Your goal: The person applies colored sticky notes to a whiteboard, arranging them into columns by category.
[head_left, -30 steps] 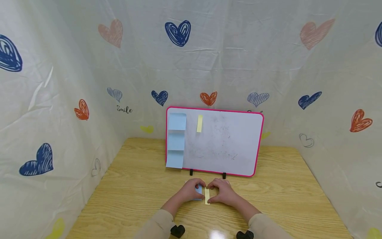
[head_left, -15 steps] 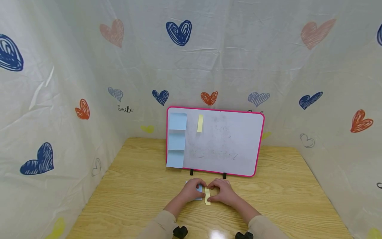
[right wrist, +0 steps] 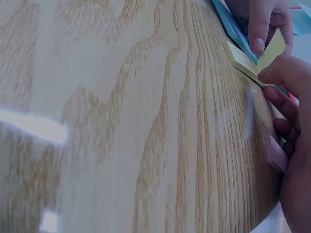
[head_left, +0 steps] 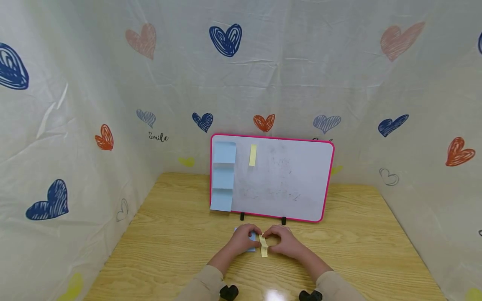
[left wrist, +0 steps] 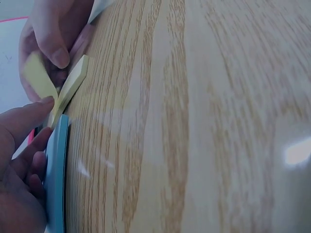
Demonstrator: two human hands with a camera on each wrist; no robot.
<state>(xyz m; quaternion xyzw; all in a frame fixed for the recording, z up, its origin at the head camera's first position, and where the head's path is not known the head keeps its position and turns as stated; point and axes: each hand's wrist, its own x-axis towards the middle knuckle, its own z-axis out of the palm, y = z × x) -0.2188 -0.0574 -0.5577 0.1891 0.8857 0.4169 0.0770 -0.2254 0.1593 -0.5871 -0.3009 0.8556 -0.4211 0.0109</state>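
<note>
A narrow pad of yellow sticky notes (left wrist: pixel 73 85) lies on the table, its top sticky note (right wrist: pixel 273 48) bent upward from the near end. My left hand (head_left: pixel 241 239) is at the pad's left side, its thumb against the lifted sheet and its other fingers beside the blue sticky-note pad (left wrist: pixel 57 179). On the opposite side my right hand (head_left: pixel 286 242) pinches the yellow note at its fold with thumb and index finger. A pink sticky-note pad (right wrist: pixel 276 154) lies under the right palm, mostly hidden in the head view.
A pink-framed whiteboard (head_left: pixel 286 179) leans at the back on black feet. Three blue sticky notes (head_left: pixel 223 177) run down its left side, and one yellow strip (head_left: pixel 252 155) is stuck near the top. Heart-printed cloth (head_left: pixel 293 92) surrounds the wooden table (head_left: pixel 169 251).
The top yellow note has come away from its pad at the near end and now bends upward. Both hands have shifted only slightly.
</note>
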